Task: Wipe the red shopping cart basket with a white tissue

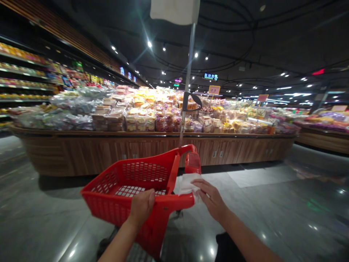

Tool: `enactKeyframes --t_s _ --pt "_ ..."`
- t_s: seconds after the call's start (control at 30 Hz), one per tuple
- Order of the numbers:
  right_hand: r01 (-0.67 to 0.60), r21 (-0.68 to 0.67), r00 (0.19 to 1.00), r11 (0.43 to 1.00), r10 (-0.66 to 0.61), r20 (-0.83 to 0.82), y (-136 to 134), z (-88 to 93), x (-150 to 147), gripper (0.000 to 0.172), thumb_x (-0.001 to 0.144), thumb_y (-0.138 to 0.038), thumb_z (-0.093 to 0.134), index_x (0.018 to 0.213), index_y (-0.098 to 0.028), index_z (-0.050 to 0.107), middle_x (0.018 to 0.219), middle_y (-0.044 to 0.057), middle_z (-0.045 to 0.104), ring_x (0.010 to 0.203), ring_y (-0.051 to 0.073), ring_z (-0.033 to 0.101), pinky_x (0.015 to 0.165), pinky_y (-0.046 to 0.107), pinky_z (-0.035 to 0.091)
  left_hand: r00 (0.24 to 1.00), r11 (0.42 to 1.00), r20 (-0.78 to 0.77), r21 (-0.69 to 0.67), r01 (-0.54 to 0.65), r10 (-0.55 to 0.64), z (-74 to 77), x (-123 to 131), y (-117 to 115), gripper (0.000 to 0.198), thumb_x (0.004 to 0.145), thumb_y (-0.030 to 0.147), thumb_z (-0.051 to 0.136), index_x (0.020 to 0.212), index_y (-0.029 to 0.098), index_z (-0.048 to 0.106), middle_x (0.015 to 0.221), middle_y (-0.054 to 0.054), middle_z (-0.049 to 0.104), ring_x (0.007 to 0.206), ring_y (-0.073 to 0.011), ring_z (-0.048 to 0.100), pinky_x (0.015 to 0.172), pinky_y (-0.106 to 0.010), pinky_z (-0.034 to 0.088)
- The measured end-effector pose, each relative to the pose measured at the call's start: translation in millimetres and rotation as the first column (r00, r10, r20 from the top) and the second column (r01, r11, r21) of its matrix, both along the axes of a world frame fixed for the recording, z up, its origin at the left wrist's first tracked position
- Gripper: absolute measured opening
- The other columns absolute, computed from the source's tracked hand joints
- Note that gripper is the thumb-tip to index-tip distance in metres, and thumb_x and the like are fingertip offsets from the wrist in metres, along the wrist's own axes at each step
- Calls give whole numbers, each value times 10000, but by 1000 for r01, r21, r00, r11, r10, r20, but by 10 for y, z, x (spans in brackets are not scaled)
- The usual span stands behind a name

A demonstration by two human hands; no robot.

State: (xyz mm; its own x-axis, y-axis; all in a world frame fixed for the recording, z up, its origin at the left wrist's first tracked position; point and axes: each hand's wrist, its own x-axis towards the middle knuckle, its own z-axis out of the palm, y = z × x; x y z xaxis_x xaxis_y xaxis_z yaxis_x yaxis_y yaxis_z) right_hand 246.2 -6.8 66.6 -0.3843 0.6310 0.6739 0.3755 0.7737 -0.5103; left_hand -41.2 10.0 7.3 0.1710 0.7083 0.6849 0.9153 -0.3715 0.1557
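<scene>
The fingers of the left hand curl closed over the red plastic handle of a shopping cart, near the middle of the basket's rear rim. The right hand lies with fingers stretched over a crumpled white tissue (it may be a wipe or thin bag; the blur hides which) at the handle's right end. Whether those fingers pinch it, I cannot tell.

The tissue sits loosely against the rim, so a slack touch could let it drop to the polished grey floor. With only 1 hand firmly closed on the handle, a sudden push could swing the cart sideways. The red mesh basket is a wide load at its front corner, and the metal flag pole rises tall from it. Either could strike the wood-panelled display island and disturb the packaged bread stacked near its edge.
</scene>
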Motion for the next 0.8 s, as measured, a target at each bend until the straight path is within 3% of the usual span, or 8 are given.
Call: enactKeyframes --t_s 0.17,0.3,0.47,0.57,0.7,0.8 --pt "-13 89 974 996 -8 226 87 134 58 311 938 -286 380 1149 -222 600 1175 57 617 1083 165 562 950 308 434 999 999 4 18 32 -33 -7 -70 -47 419 904 228 196 640 207 522 607 -29 626 583 -144 597 582 -254 414" --pt "35 94 962 995 -59 266 281 236 54 327 954 -293 341 1093 -197 621 1130 54 646 1062 154 579 935 291 437 999 998 18 42 47 -47 -19 -74 -41 402 907 215 216 640 202 516 587 -19 607 566 -138 586 566 -250 399" --pt "-35 84 916 996 -2 401 -46 330 -28 324 963 -276 314 1042 -204 620 1071 40 653 958 147 593 848 268 425 998 996 34 81 47 -50 -38 -40 -18 400 900 210 220 624 202 510 578 -19 601 551 -144 572 555 -259 386" --pt "-49 159 853 986 -42 521 -142 406 -32 276 952 -295 363 1014 -226 623 1032 18 670 891 156 585 788 294 380 997 994 38 85 62 -65 -29 -45 -17 404 901 227 220 608 205 496 549 -11 578 525 -142 557 533 -257 379" --pt "-57 315 805 947 -143 575 151 449 44 271 942 -331 390 989 -242 642 1009 14 690 838 175 548 767 349 307 994 992 45 82 98 -102 5 -66 -19 409 901 243 225 612 208 513 549 -6 579 527 -135 561 537 -245 398" --pt "0 379 839 926 -206 504 379 357 67 302 950 -302 350 1038 -240 633 1084 18 674 880 184 541 789 368 285 991 990 54 86 114 -119 23 -91 6 410 900 257 236 633 209 543 579 -10 605 551 -135 576 555 -243 422"
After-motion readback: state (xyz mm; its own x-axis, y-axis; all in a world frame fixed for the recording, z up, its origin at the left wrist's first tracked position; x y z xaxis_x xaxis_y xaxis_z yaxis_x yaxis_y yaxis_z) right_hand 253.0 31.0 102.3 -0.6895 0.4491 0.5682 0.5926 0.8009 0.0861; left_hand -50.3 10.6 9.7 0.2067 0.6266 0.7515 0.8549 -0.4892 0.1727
